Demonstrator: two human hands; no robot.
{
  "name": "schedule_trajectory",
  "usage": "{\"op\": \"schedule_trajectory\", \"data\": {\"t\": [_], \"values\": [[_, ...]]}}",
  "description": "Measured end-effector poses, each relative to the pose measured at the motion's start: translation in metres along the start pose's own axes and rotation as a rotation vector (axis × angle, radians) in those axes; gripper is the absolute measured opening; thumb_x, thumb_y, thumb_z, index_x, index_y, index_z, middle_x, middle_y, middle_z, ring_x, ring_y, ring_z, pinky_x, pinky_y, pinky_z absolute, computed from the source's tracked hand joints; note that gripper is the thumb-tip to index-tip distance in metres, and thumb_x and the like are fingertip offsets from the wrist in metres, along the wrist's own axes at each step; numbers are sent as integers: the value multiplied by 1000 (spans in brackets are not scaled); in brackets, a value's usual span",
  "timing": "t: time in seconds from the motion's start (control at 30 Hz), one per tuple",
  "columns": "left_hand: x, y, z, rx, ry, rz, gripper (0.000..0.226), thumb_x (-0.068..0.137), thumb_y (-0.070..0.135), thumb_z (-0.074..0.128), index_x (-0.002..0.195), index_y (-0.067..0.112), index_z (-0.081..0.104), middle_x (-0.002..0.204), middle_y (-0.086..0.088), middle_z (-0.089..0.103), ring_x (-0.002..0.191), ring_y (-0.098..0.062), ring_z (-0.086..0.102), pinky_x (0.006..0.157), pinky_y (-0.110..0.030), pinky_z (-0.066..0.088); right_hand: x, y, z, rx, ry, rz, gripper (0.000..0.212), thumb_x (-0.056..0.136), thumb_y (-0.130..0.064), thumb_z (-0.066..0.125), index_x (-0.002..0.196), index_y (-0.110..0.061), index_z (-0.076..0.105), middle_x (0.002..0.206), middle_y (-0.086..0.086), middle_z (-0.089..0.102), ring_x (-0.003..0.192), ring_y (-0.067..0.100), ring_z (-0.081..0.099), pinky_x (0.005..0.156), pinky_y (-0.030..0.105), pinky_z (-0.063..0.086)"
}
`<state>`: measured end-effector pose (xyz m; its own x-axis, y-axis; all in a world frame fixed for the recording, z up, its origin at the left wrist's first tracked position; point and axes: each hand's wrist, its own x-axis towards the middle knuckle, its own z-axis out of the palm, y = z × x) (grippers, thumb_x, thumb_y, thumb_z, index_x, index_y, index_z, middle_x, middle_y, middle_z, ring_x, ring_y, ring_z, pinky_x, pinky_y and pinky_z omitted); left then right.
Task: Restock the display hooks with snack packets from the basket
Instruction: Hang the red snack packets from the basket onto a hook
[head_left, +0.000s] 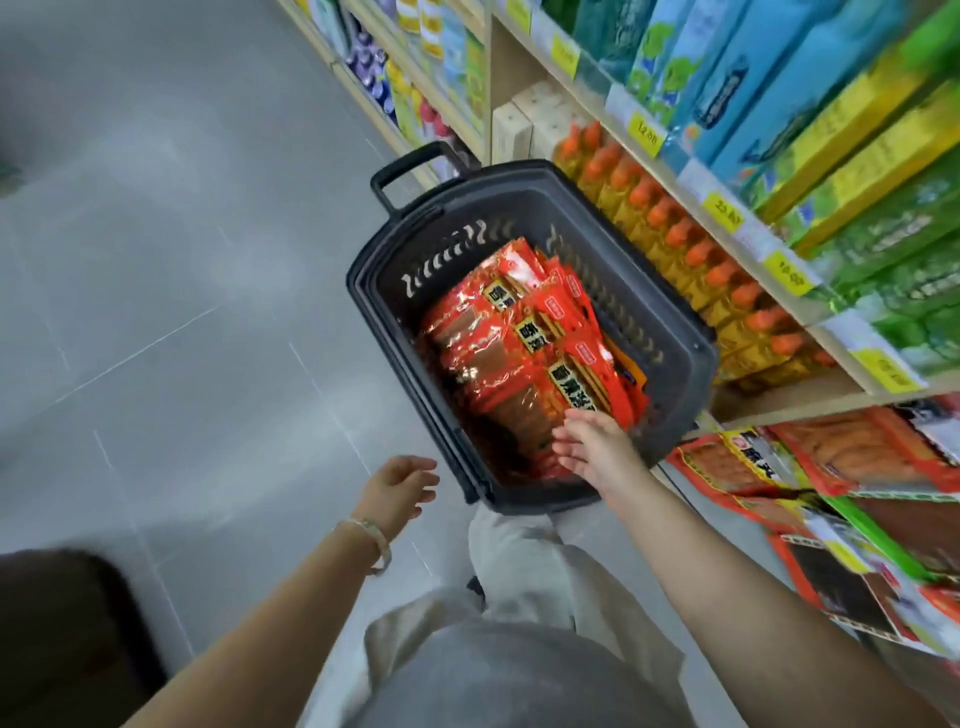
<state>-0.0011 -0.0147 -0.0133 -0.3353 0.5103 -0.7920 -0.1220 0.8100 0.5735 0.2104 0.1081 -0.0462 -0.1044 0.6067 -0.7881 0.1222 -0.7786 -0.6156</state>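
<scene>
- Dozens of red snack packets (524, 343) fill the dark basket (670, 322) at my feet.
- My right hand (592, 447), fingers spread and empty, reaches over them to pick.
- My left hand (400, 486) hangs open beside the rim, free to help.

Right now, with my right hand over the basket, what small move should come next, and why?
Probably lower the right hand a little and close its fingers on the nearest red packet. The hand is open and empty, at the near end of the basket, just short of the pile, so nothing is gripped yet. The left hand hangs open outside the basket.
</scene>
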Motion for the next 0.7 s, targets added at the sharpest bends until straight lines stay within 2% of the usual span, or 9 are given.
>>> {"op": "schedule_trajectory", "data": {"t": [0.13, 0.2, 0.27, 0.43, 0.53, 0.63, 0.7], "values": [[41, 59, 8, -8, 10, 83, 15, 92, 7, 50, 90, 18, 60, 88, -2, 64, 78, -14, 60, 74, -28, 48, 61, -15, 11, 228, 75, 237, 29, 96, -23, 51, 122, -10, 52, 114, 9, 59, 95, 20, 59, 80, 31, 48], [62, 83, 14, -26, -12, 88, 18, 93, 3, 48, 88, 16, 59, 83, -2, 62, 71, -12, 58, 67, -23, 47, 83, -13, 13, 293, 150, 341, 38, 96, -26, 52, 130, -9, 48, 128, 12, 52, 114, 25, 53, 93, 35, 44], [80, 102, 21, -6, -48, 88, 20, 93, 2, 47, 88, 17, 59, 82, 0, 63, 70, -10, 57, 64, -20, 46, 98, -7, 14, 341, 241, 420, 47, 95, -30, 54, 135, -8, 44, 138, 14, 46, 125, 27, 47, 101, 37, 41], [129, 133, 31, 104, -143, 135, 16, 93, 7, 48, 94, 17, 60, 87, 4, 66, 78, -10, 63, 76, -26, 49, 134, 7, 21, 413, 387, 570, 57, 90, -38, 60, 136, -10, 43, 144, 13, 40, 130, 27, 42, 104, 36, 41], [160, 143, 33, 184, -198, 161, 14, 93, 9, 50, 95, 19, 60, 87, 6, 66, 82, -10, 63, 75, -25, 49, 155, 17, 21, 411, 438, 655, 60, 86, -47, 63, 133, -11, 48, 142, 13, 45, 128, 28, 45, 103, 38, 41], [184, 149, 33, 282, -263, 190, 16, 93, 9, 50, 92, 20, 60, 85, 9, 66, 77, -6, 64, 70, -20, 49, 171, 31, 30, 433, 403, 670, 79, 78, -60, 65, 138, -13, 43, 145, 13, 42, 132, 31, 41, 109, 46, 35], [195, 151, 30, 327, -295, 193, 18, 94, 9, 49, 92, 23, 60, 86, 10, 67, 76, -4, 64, 68, -17, 48, 179, 40, 44, 418, 529, 627, 99, 67, -60, 74, 144, -14, 32, 147, 12, 37, 134, 31, 38, 109, 50, 35]]}}
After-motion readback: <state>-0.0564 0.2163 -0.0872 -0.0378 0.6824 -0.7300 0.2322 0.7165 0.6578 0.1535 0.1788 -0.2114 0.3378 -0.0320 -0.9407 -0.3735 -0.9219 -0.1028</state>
